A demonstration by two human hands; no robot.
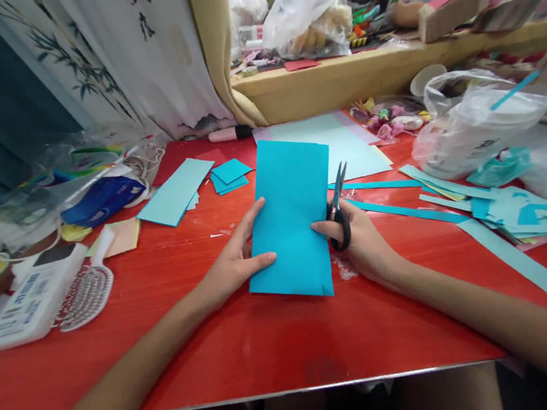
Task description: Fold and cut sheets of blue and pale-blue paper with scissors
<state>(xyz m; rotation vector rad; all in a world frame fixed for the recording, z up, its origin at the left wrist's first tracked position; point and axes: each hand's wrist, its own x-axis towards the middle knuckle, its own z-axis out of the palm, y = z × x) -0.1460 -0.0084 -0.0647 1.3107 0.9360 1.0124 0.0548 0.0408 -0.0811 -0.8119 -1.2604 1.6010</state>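
A tall rectangle of bright blue paper (288, 220) is held up over the red table, its lower right corner slightly creased. My left hand (239, 250) grips its left edge, thumb in front and the other fingers partly hidden behind. My right hand (363, 237) holds black-handled scissors (339, 213) with the blades pointing up and away, slightly apart, just beside the paper's right edge. The right thumb lies over that edge of the paper. Behind it on the table are small blue paper squares (231, 171) and a light blue paper strip (176, 192).
Paper offcuts (526, 209) and long strips heap up on the red table (213, 361) at right. A plastic bag with a white tub (484, 117) stands behind them. At left lie a hairbrush (86, 293), a white box (33, 297) and a blue packet (103, 195). Pale sheets (351, 147) lie at the back.
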